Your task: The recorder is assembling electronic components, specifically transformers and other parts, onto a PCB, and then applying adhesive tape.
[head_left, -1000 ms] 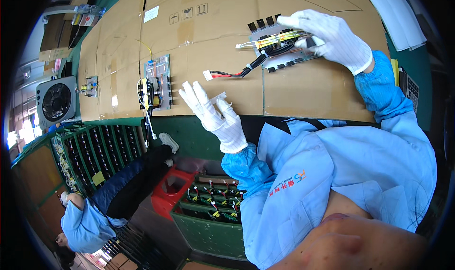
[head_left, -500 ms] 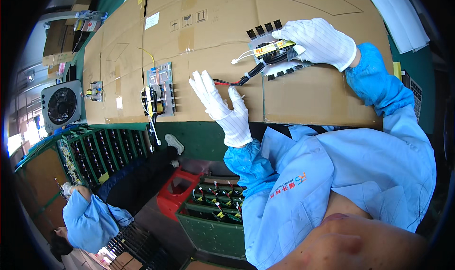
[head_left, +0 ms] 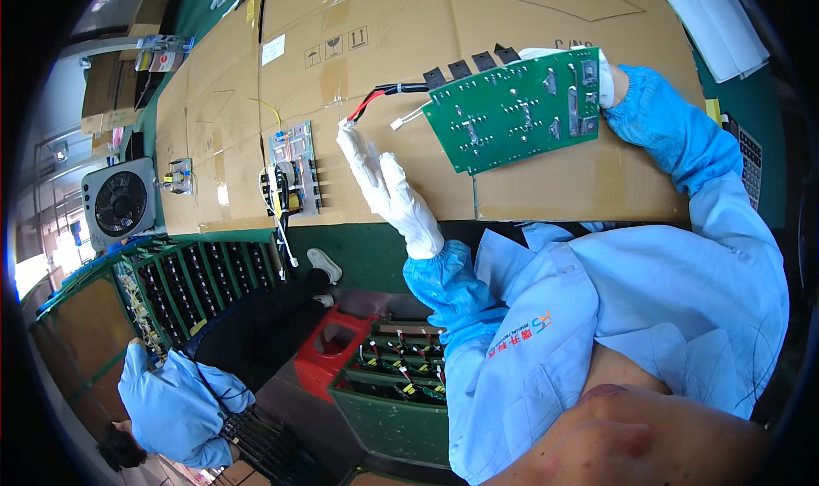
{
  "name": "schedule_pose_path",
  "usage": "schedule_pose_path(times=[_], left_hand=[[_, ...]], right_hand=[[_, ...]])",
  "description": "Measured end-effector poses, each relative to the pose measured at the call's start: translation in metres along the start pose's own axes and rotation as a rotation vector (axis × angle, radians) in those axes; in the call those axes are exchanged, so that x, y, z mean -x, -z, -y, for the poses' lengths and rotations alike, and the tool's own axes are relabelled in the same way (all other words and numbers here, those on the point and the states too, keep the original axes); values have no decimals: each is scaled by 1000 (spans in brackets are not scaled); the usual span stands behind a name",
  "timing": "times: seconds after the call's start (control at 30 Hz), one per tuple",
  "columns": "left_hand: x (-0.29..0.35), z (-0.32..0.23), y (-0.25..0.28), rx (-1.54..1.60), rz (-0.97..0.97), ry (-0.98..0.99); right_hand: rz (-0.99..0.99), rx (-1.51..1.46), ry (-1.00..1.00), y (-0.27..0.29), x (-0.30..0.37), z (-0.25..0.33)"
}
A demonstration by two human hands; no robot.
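Note:
My right hand [head_left: 606, 81], in a white striped glove, holds a circuit board [head_left: 512, 111] up on edge. The board's green solder side faces me and hides most of those fingers. Black rectangular parts line its far edge. From its left side run a red and black wire bundle [head_left: 373, 102] and a short white lead with a plug [head_left: 399, 123]. My left hand [head_left: 384, 188], also gloved, is open with fingers stretched out. Its fingertips are by the end of the red and black wires; whether they touch cannot be told.
Another circuit board [head_left: 294, 170] with wires lies left on the cardboard-covered table [head_left: 401, 51]. A smaller assembly [head_left: 177, 177] and a fan [head_left: 119, 198] are farther left. Below stand a red stool [head_left: 328, 350] and a green crate [head_left: 388, 422] of boards. A co-worker [head_left: 175, 401] bends near the rack.
My right hand has turned the board from component side to solder side and raised it on edge. The wire bundle has swung up and left. My left hand has turned edge-on.

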State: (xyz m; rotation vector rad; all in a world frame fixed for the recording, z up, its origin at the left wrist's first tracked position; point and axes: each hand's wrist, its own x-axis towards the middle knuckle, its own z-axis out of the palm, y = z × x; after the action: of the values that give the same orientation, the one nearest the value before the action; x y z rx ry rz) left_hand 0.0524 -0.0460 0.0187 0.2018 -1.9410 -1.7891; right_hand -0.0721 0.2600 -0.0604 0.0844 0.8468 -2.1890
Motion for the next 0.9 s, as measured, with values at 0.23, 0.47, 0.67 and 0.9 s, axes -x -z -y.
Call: schedule_pose_path(times=[0.23, 0.47, 0.67, 0.9], left_hand=[[-3, 28, -2, 120, -27, -14], [-1, 26, -6, 53, -77, 3], [-2, 23, -9, 29, -74, 12], [-1, 23, -8, 3, -46, 3]], right_hand=[[8, 288, 88, -1, -8, -4], [8, 339, 108, -6, -13, -4], [-1, 351, 138, -9, -16, -3], [-21, 364, 172, -11, -14, -2]])
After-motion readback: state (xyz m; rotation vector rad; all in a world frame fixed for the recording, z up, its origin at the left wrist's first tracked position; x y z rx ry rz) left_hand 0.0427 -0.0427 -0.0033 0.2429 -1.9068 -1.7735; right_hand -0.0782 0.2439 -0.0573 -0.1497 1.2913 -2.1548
